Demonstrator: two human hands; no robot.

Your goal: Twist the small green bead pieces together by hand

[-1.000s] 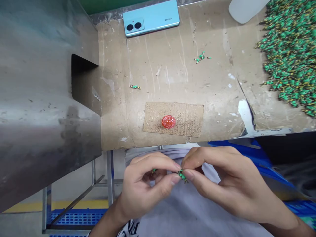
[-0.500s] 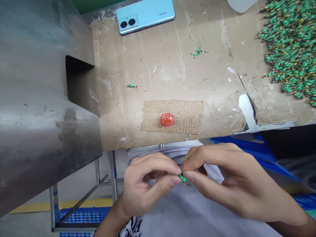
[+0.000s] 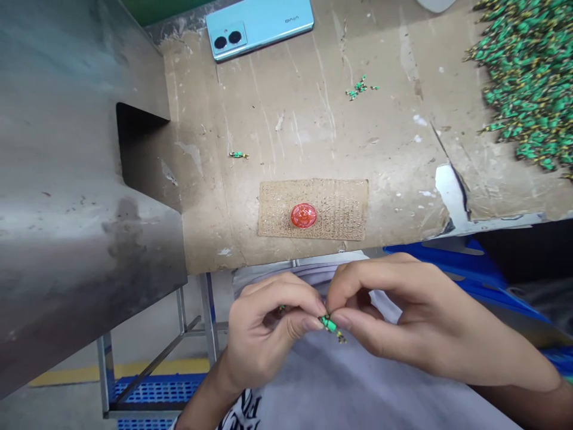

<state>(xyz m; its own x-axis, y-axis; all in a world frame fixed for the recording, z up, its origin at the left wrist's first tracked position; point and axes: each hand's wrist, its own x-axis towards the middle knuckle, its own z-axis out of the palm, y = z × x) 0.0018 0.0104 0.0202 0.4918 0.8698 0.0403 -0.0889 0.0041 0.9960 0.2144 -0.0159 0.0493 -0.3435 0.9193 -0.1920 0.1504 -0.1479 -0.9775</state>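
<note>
Green components [image 3: 528, 77] beyond cardboard pad [image 3: 340, 209]

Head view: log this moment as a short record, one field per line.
Left hand: pinching small green component
Right hand: pinching same component from other side
Pile: green components with yellow leads, upper right of cardboard-covered bench
Pad: red dome on corrugated cardboard pad
Phone: light-blue vivo phone, far edge

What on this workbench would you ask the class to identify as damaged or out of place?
The cardboard bench cover has a split near its right side, exposing a white patch. A few green components also lie apart from the main pile, looking stray.
</note>
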